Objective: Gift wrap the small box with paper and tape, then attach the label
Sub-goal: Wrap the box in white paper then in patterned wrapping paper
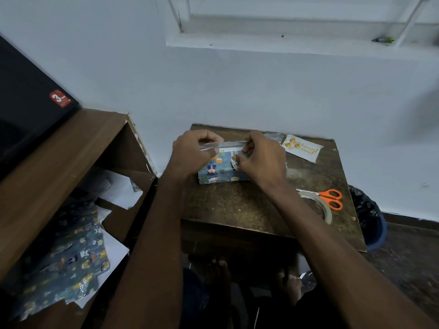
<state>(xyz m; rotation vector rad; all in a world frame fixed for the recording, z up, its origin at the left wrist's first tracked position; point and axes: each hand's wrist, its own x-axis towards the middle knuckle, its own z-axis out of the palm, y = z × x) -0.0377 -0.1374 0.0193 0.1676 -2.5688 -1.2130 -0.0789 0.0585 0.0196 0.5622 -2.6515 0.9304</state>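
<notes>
A small box (219, 173) partly covered in blue cartoon-print wrapping paper lies on the small brown table (237, 205). A strip of clear tape (222, 146) is stretched just above the box's top edge. My left hand (192, 153) pinches the strip's left end and my right hand (261, 157) pinches its right end. Part of the box's own printed surface shows between my hands. The label (301, 148), a white card with gold balloons and "Happy Birthday", lies at the table's far right.
Orange-handled scissors (329, 198) and a clear tape roll (320, 206) lie at the table's right edge. Spare wrapping paper (71, 257) sits in the wooden shelf unit on the left. A bin with a black bag (368, 214) stands to the right. My feet show under the table.
</notes>
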